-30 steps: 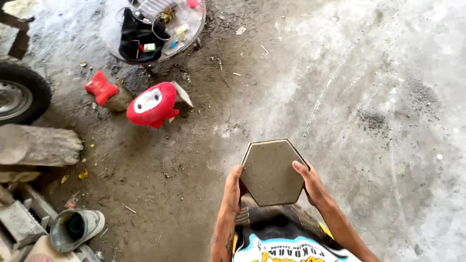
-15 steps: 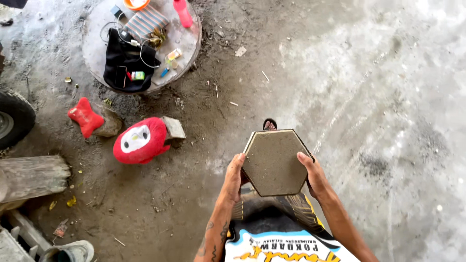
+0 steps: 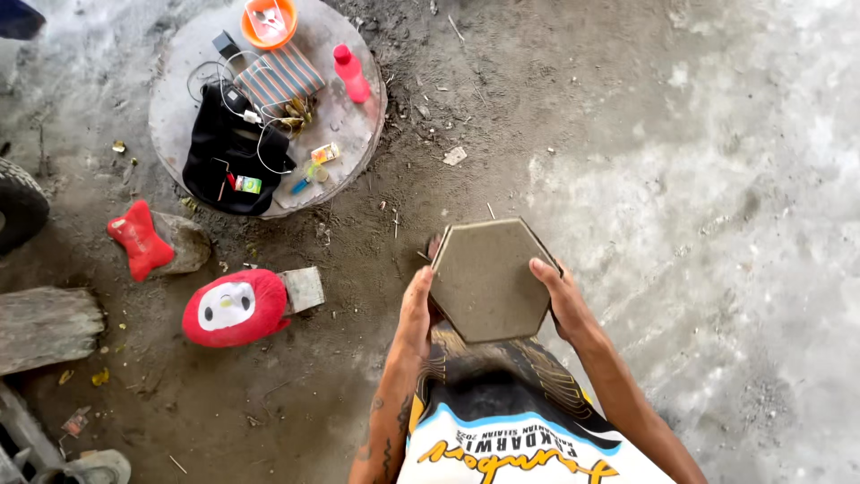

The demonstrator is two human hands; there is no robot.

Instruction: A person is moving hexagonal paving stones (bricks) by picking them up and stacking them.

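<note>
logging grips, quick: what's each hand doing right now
Left hand: closed on the left edge of the grey hexagonal concrete block.
Right hand: closed on the block's right edge.

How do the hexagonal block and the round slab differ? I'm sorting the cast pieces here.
The hexagonal block has six straight sides; the round slab is circular. The block is held up between the left hand and right hand and bare; the slab lies on the ground, loaded with belongings. Both look grey.
</note>
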